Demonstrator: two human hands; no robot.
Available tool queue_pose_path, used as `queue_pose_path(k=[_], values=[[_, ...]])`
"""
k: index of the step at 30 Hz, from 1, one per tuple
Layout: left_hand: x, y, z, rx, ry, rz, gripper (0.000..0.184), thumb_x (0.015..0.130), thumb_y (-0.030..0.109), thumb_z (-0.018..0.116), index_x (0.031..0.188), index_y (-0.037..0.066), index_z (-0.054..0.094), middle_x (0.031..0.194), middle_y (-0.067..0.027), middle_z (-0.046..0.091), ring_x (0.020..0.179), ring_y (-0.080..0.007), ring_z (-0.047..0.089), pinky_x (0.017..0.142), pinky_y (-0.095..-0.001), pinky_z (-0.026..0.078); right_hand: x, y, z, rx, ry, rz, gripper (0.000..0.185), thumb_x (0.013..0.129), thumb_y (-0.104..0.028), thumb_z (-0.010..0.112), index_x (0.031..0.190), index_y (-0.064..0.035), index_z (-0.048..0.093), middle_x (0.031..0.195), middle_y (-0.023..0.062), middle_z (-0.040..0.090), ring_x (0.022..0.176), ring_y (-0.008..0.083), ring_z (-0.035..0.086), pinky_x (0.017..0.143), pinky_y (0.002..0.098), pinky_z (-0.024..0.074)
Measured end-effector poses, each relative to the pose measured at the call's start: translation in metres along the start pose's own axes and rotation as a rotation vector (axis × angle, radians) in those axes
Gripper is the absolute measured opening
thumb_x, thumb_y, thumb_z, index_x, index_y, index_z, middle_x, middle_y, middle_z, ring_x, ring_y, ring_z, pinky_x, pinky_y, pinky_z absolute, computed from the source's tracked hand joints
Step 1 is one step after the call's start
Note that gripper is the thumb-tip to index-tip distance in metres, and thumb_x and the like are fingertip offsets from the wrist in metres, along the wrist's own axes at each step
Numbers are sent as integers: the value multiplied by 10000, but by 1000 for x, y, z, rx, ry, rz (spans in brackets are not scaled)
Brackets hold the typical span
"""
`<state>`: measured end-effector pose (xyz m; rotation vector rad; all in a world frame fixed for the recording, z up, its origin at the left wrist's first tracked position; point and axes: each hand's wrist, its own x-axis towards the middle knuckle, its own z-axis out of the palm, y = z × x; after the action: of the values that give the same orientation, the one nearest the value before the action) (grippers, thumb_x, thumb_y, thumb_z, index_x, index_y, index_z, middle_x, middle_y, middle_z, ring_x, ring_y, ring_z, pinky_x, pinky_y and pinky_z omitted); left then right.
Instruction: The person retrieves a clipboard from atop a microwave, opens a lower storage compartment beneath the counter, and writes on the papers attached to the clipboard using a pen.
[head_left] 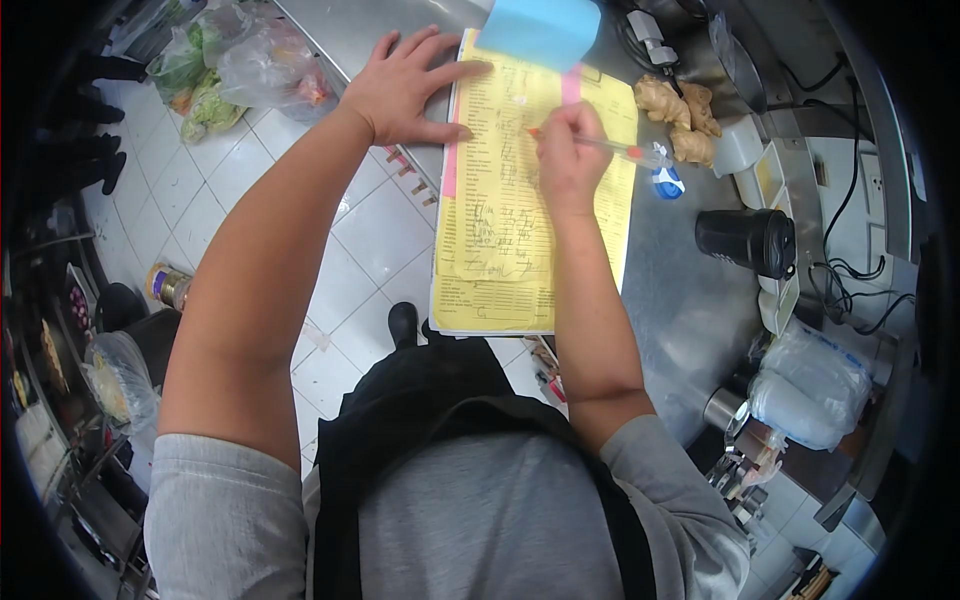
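A stack of yellow printed forms (600, 240) with handwriting on it lies on the steel counter, its near end reaching past the counter's edge. My right hand (575, 160) is closed around a pen (615, 150), whose orange tip touches the upper middle of the top sheet. With fingers spread, my left hand (415, 90) rests flat at the stack's left edge, thumb and a fingertip on the paper. A blue sheet (545, 32) covers the top of the stack. Pink paper (450, 172) shows along the left side.
Ginger root (685, 115) sits right of the forms, near a blue-and-white object (667, 183). A black tumbler (745, 240) lies on the steel counter (670, 290). Plastic bags of vegetables (240, 65) rest on the tiled floor (375, 235). Cables (845, 285) hang at right.
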<state>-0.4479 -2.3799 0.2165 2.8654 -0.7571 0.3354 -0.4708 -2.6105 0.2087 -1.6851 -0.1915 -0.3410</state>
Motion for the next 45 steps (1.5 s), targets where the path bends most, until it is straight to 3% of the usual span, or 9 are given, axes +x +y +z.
queue_pose_path(k=[6, 15, 21, 24, 27, 30, 36, 45], values=[[0, -1, 0, 12, 1, 6, 789, 710, 700, 626, 1419, 416, 425, 1519, -66, 335, 1428, -303, 266, 1157, -538, 180, -3, -18, -2, 250, 28, 121, 123, 841, 12, 515, 730, -34, 489, 633, -4, 506, 545, 52, 436, 527, 229, 409], [-2, -1, -1, -2, -1, 1, 777, 721, 678, 630, 1420, 407, 425, 1516, -76, 333, 1416, -304, 274, 1158, -537, 172, -6, -9, -2, 207, -25, 56, 124, 845, 20, 501, 736, -36, 485, 626, -10, 480, 530, 40, 410, 511, 218, 394], [-2, -1, 1, 0, 23, 4, 773, 725, 662, 632, 1421, 400, 424, 1514, -74, 334, 1415, -314, 274, 1157, -539, 172, -5, -2, 0, 102, -34, -13, 124, 835, 23, 503, 726, -33, 481, 631, -6, 486, 546, 47, 415, 531, 225, 416], [-3, -2, 2, 0, 33, 7, 773, 725, 658, 635, 1422, 397, 423, 1513, -72, 336, 1416, -316, 271, 1157, -543, 172, -7, -13, -1, 168, 9, 105, 127, 827, 23, 502, 715, -32, 479, 636, -5, 492, 561, 52, 416, 554, 228, 428], [-3, -1, 1, -13, 13, 2, 770, 727, 649, 639, 1421, 396, 423, 1514, -72, 335, 1418, -316, 268, 1158, -545, 171, -4, -3, -5, 46, -69, 40, 116, 853, 19, 508, 763, -50, 486, 700, 23, 514, 550, 79, 446, 631, 276, 504], [-3, -1, -1, -24, 3, -4, 764, 729, 639, 644, 1419, 393, 427, 1515, -73, 332, 1422, -314, 263, 1159, -546, 169, -4, -6, -3, 81, -38, 82, 111, 828, 20, 501, 731, -29, 480, 641, -5, 492, 566, 55, 418, 577, 231, 446], [-2, 2, -5, -48, -2, -10, 772, 716, 617, 660, 1416, 381, 435, 1511, -77, 335, 1428, -319, 256, 1152, -563, 177, -6, -8, -1, 107, 13, 63, 112, 826, 33, 494, 734, -26, 470, 677, 0, 488, 598, 59, 432, 603, 243, 467], [-2, 2, -7, -62, -13, -16, 787, 704, 619, 665, 1417, 383, 430, 1506, -77, 337, 1430, -321, 251, 1156, -556, 173, -7, -5, -3, 73, 31, 41, 108, 813, 30, 496, 724, -25, 469, 679, 19, 509, 607, 72, 454, 552, 240, 407]])
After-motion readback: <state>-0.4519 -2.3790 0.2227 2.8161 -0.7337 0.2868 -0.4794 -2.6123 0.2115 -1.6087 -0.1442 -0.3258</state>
